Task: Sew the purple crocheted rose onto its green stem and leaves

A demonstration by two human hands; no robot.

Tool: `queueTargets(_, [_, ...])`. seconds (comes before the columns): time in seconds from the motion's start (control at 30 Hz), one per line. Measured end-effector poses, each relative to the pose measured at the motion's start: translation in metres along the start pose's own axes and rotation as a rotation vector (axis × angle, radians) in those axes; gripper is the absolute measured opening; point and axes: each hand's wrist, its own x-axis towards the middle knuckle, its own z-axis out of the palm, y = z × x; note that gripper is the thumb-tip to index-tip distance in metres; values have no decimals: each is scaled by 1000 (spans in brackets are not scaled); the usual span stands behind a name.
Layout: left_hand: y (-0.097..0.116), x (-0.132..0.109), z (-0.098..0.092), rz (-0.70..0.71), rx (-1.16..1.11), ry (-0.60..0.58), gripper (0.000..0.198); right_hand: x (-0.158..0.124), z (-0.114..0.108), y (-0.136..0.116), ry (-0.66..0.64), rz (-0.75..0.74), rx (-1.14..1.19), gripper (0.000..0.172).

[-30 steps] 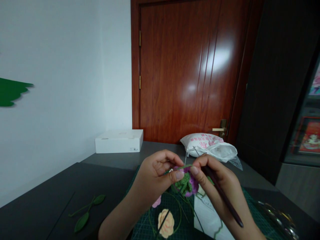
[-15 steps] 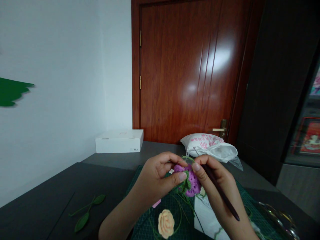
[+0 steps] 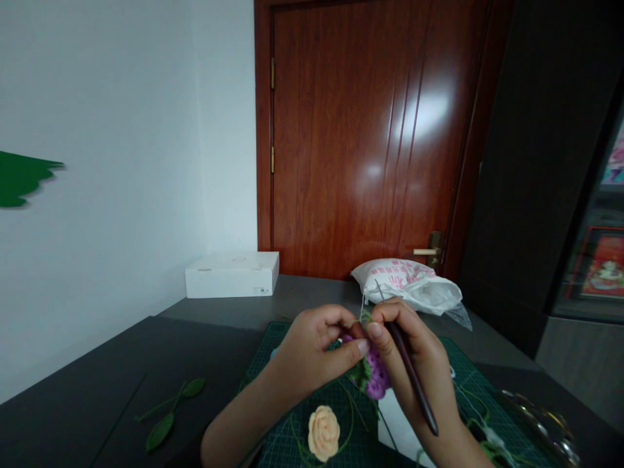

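Observation:
My left hand (image 3: 326, 341) pinches a purple crocheted flower (image 3: 376, 375) with green yarn at its centre; its fingers cover much of the piece. In my right hand (image 3: 414, 351) rests a crochet hook (image 3: 414, 377) with a dark handle, its thin metal tip pointing up and away. Thumb and index finger of that hand also pinch a strand of green yarn (image 3: 366, 316) just above the flower. Both hands are close together over the green cutting mat (image 3: 277, 426). Below them lies a cream crocheted rose (image 3: 324, 433).
Green crocheted leaves (image 3: 160, 432) lie on the dark table at left. Further back are a white box (image 3: 231, 276) and a white plastic bag (image 3: 404, 283). White paper (image 3: 397, 422) lies under my right wrist, and a shiny metallic object (image 3: 541, 422) sits at right.
My hands have lowered slightly and the flower has dropped between them, more hidden by my left fingers. The hook stands steeper, its handle end shifted left. My right fingertips have moved left towards the left ones.

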Motion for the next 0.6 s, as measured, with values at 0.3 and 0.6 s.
queueTargets(0.3, [4,-4,0,24,-152,-105,23,2,-2,0,108,65,19,15])
queueTargets(0.6, [2,-3,1,4,-201,-63,20,-1,-6,2,172,-30,-76,10])
